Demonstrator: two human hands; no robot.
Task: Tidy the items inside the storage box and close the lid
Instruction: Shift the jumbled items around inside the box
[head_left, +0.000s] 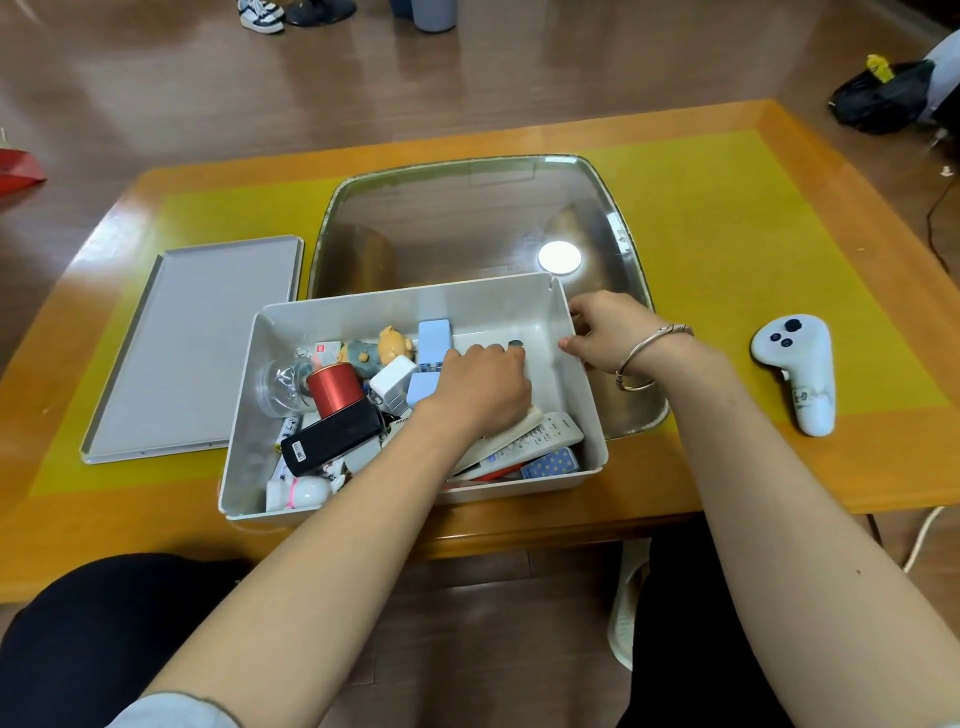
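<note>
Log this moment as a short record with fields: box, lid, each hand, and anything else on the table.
box: white storage box, open, cluttered with small items
lid: grey lid flat on the table, left of the box
left hand: left hand inside the box, on the items
right hand: right hand grips the box's right wall
other: metal tray behind the box; white controller at right

Both arms stretched fwd. Left hand (480, 387) knuckles up, fingers curled down, can't see what it's got. Right hand (605, 330) fingers bent, bangle on wrist.
</note>
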